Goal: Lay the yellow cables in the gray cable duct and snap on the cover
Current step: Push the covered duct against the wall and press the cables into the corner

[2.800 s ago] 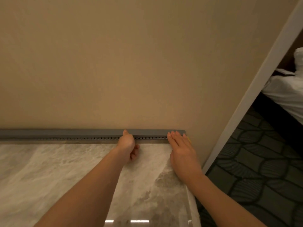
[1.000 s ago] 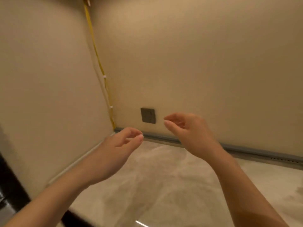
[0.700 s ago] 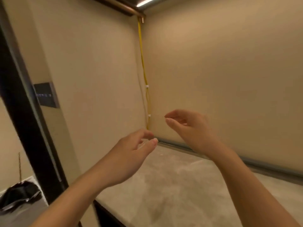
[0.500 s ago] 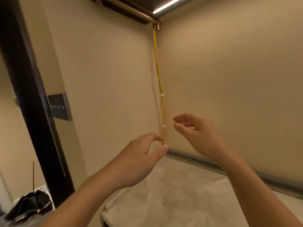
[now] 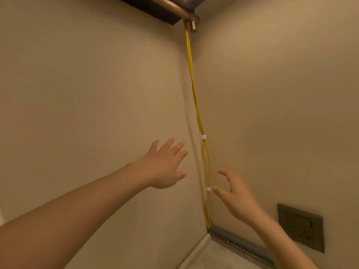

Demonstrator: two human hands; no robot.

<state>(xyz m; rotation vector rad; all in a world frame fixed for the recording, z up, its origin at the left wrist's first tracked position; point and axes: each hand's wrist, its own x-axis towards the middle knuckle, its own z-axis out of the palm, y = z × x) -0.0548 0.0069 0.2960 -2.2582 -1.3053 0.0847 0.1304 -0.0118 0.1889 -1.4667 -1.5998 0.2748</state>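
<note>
The yellow cables (image 5: 194, 90) run down the corner between two beige walls, held by two white clips (image 5: 203, 137), and enter the end of the gray cable duct (image 5: 239, 243) at the bottom. The duct lies along the foot of the right wall with its cover on and a row of small holes showing. My left hand (image 5: 165, 166) is raised with fingers spread, just left of the cables, touching nothing. My right hand (image 5: 235, 197) is open, its thumb and fingertips close to the lower white clip (image 5: 208, 189), holding nothing.
A dark wall socket (image 5: 301, 226) sits on the right wall above the duct. A copper-coloured pipe (image 5: 174, 8) and a dark ledge run along the top of the left wall. The marble surface (image 5: 209, 257) shows at the bottom.
The view has swung from the duct's right end to the left corner and tilted up. Both hands left the duct cover, opened, and reached toward the vertical cables.
</note>
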